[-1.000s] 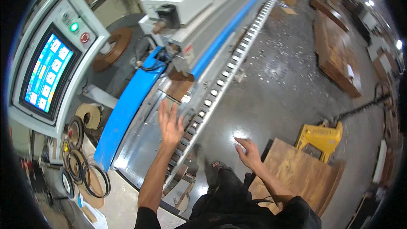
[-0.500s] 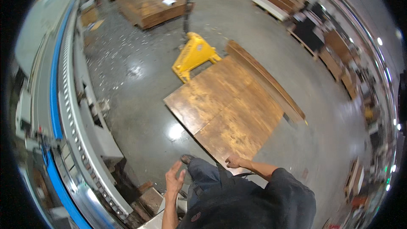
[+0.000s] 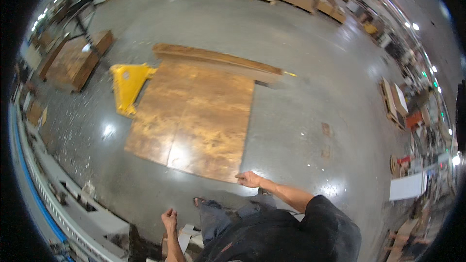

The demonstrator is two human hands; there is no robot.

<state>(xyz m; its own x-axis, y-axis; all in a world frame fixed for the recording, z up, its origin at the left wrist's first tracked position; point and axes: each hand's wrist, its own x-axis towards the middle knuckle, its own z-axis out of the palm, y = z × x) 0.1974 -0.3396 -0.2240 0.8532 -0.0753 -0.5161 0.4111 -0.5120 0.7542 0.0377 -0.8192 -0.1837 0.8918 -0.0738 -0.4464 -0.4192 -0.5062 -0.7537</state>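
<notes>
Low in front of me lies a stack of brown wood-grain panels (image 3: pixel 208 116), its top surface divided by a seam. My right hand (image 3: pixel 249 179) reaches out over the stack's near right corner. Its fingers are curled together with the tips at the panel edge; whether they touch or grip it is not clear. My left hand (image 3: pixel 169 221) is down at my left side with its fingers curled in, and nothing shows in it. A long narrow brown board (image 3: pixel 218 60) runs along the far side of the stack. At the left edge stands a yellow pallet jack (image 3: pixel 128 87).
On the left runs a long machine with a blue rail (image 3: pixel 31 191). Another stack of brown panels (image 3: pixel 73 65) stands at the far left. Pallets of boards (image 3: pixel 296 0) line the far side, and a pallet with boards (image 3: pixel 392 102) leans into view at right. Scraps litter the grey floor.
My view has turned right, so the panels and pallet jack appear further left. My left hand has gone from spread fingers to curled. The right hand stays by the near corner.
</notes>
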